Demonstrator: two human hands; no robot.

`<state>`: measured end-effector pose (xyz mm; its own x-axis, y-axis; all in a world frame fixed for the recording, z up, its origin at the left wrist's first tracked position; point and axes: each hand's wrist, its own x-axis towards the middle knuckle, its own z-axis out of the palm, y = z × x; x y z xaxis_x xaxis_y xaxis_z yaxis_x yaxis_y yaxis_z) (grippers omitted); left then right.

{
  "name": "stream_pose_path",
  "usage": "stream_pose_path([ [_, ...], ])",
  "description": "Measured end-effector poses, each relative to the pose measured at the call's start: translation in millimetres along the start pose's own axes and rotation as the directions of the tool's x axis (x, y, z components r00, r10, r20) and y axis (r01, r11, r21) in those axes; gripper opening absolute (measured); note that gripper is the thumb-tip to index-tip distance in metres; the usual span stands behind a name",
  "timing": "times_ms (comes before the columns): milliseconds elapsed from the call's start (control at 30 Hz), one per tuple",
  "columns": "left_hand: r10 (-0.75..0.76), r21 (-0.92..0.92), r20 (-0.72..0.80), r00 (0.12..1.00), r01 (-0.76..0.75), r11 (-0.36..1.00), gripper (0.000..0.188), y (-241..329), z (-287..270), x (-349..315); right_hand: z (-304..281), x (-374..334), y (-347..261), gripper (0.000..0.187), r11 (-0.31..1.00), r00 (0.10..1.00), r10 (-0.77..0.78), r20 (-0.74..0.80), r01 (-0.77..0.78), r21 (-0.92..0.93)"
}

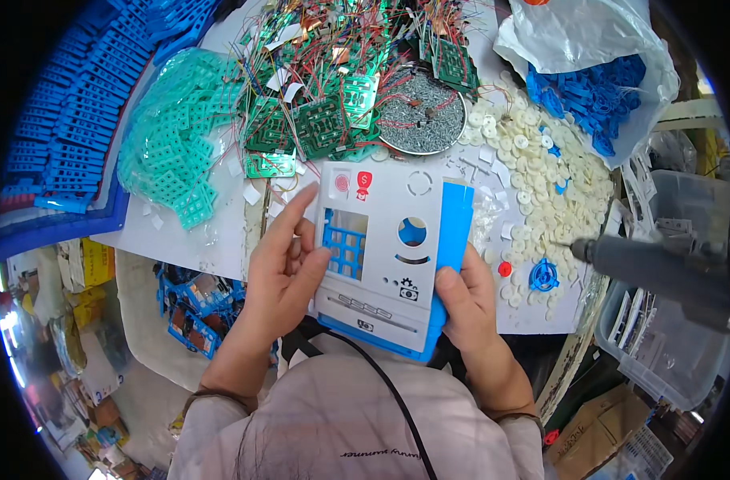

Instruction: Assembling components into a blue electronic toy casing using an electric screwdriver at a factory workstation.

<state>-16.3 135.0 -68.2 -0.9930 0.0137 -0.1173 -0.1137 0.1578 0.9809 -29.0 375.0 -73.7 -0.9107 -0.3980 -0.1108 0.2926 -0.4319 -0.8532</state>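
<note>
My right hand (469,300) grips a blue plastic housing (456,220) at its lower right, thumb on top and fingers round the edge. On the housing lies a white-grey front panel (389,196) with a square window, a round hole and a long slot. Blue lattice shows through the window. My left hand (281,268) is at the panel's left side, index finger stretched out, other fingers loosely bent. Its thumb reaches the panel's edge by the window; whether it presses there I cannot tell.
Wired green circuit boards (321,124) and a dish of screws (425,112) lie beyond. Left are green keypads (185,136) and stacked blue parts (69,120). Whitish discs (533,180), a bag of blue pieces (589,88) and a dark power screwdriver (653,268) are right.
</note>
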Motion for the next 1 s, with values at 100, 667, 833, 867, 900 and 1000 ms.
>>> stream_pose_path([
  [100,-0.066,-0.155,-0.013,0.998,0.063,0.986,0.063,6.6,5.7,1.0,0.1,-1.6,1.6,0.045,0.996,0.999,-0.044,0.012,0.045,-0.073],
  [667,0.234,0.152,-0.039,0.971,-0.226,0.962,0.063,-28.4,7.6,-8.1,5.3,3.1,-3.7,0.049,0.997,0.998,0.044,-0.049,-0.047,-0.062],
  [833,0.257,0.199,-0.055,0.965,-0.242,0.95,0.064,-31.7,6.5,-12.0,0.7,2.3,-1.3,0.049,0.992,0.996,0.081,-0.033,-0.084,-0.098],
  [867,0.252,0.212,-0.057,0.966,-0.235,0.949,0.064,-31.1,6.0,-12.5,1.6,3.4,-1.2,0.049,0.992,0.997,0.071,-0.036,-0.074,-0.104],
  [900,0.225,0.233,-0.05,0.973,-0.208,0.95,0.064,-30.6,3.2,-14.7,2.2,3.9,-1.2,0.049,0.992,0.997,0.061,-0.038,-0.065,-0.111],
  [1000,0.219,0.3,-0.04,0.975,-0.197,0.933,0.064,-28.4,1.4,-16.8,2.3,3.8,-0.7,0.049,0.991,0.997,0.065,-0.033,-0.068,-0.112],
])
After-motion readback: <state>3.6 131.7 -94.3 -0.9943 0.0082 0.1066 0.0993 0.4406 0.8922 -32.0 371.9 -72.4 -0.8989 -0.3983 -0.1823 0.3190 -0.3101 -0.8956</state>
